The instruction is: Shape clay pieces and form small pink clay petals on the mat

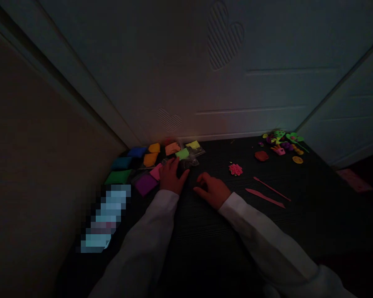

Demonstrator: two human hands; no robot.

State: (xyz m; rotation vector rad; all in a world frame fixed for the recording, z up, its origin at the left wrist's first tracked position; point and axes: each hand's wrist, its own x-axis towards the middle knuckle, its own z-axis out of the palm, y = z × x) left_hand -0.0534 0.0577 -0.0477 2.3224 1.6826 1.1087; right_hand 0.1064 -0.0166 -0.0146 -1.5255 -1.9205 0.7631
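My left hand (170, 176) reaches over the colored clay packets with its fingers spread and thumb apart; it grips nothing that I can see. Its fingertips are at a light green packet (182, 154) and crinkled clear plastic wrapping (189, 163). Partly covered by this hand is a pink packet (156, 171), beside a purple packet (146, 184). My right hand (214, 192) is low over the dark table (202, 231), fingers loosely curled, with a gap between thumb and forefinger and nothing visible in it. To its right sits a pink clay flower cluster (236, 169).
Blue (137, 152), orange (150, 159) and green (119, 177) packets lie at the left, near a blurred-out bright object (107, 217). Two pink modelling tools (265, 198), a red clay piece (261, 156) and small clay figures (279, 142) lie right. A white panel (236, 99) rises behind.
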